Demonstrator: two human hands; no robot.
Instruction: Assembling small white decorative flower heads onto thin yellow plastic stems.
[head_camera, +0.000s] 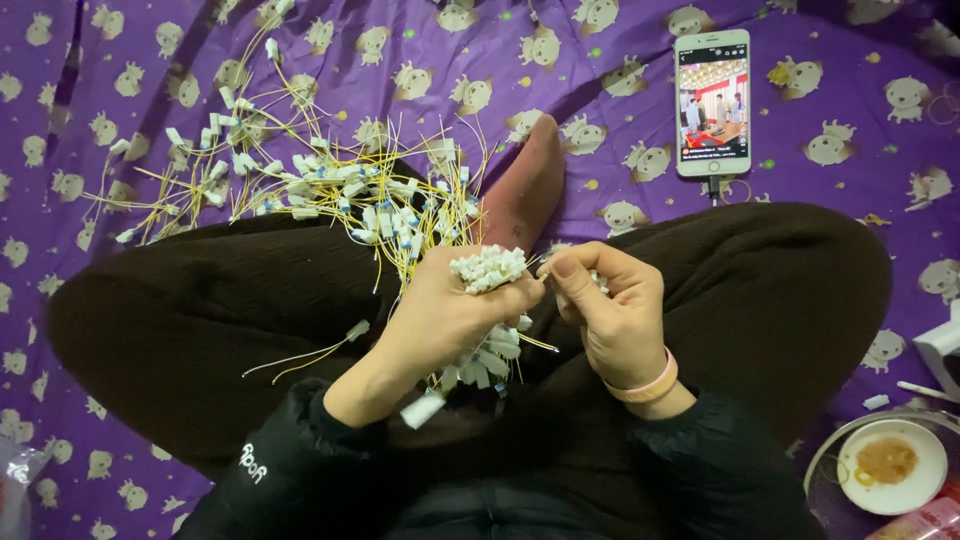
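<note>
While I look down over the lap, the scene reads like this, nearest first:

Left hand: my left hand (440, 315) is closed around a bundle of white connectors (487, 268), their plug ends bunched level above my fist and their thin yellow wires trailing out below it.

Right hand: my right hand (605, 305) is pinched, thumb and forefinger together, right beside the bundle's top; I judge it holds one more connector, though that piece is mostly hidden.

Step in hand: I take it to be gathering connectors into one even bunch.

Next move calls for: lining the pinched piece up flush with the others, without loosening the left grip.

Lap: one loose wired connector (355, 330) lies on the dark trousers.

Further out: the pile of wired connectors (330, 185) sprawls on the purple patterned cloth (120, 110), beside a foot (525, 190).

Far side: a phone (712, 100) lies with its screen lit.
</note>
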